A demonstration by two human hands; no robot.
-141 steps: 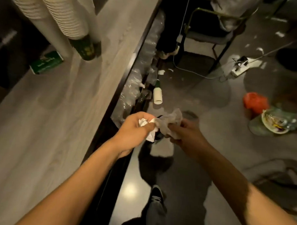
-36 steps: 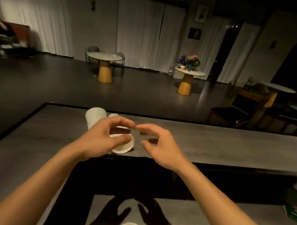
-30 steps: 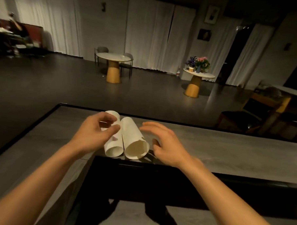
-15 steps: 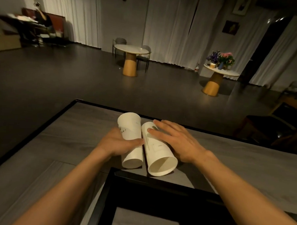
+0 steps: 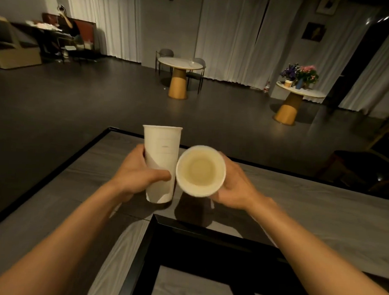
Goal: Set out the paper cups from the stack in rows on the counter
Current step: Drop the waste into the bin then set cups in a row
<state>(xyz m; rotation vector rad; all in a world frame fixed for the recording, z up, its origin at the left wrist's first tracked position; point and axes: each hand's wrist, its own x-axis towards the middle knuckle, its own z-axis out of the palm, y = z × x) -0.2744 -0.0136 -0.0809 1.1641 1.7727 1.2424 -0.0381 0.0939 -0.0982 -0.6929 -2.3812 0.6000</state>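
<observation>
Head view, the only one supplied.

Findings: your left hand (image 5: 136, 175) grips the upright cup (image 5: 161, 159) round its lower half, thumb across the near wall and fingers wrapped behind. The cup stands mouth up, just beyond the inner corner (image 5: 155, 216) of the counter (image 5: 309, 210) and slightly left of it; whether its base rests on the surface or hangs barely above it cannot be told. Your right hand (image 5: 234, 186) holds the tilted cup (image 5: 200, 171) from behind and below, fingers curled round the far wall as far as can be seen. Its mouth faces you and the inside shows empty; it is clear of the surface, just beyond the corner and slightly right of it, with its rim touching or just beside the upright cup's wall. No stack and no finished row is in view.

Assessment: the step in hand appears to be the placing of a first pair, so the task is judged to be at an early stage.

Requirement for the next move: turn the tilted cup mouth up and lower it base first beside the upright cup, leaving a small gap so the rims do not catch. Line both up with the counter edge nearest the corner, and let go of each only once its base sits flat. These tall, light cups are likely to tip if nudged on release.
</observation>
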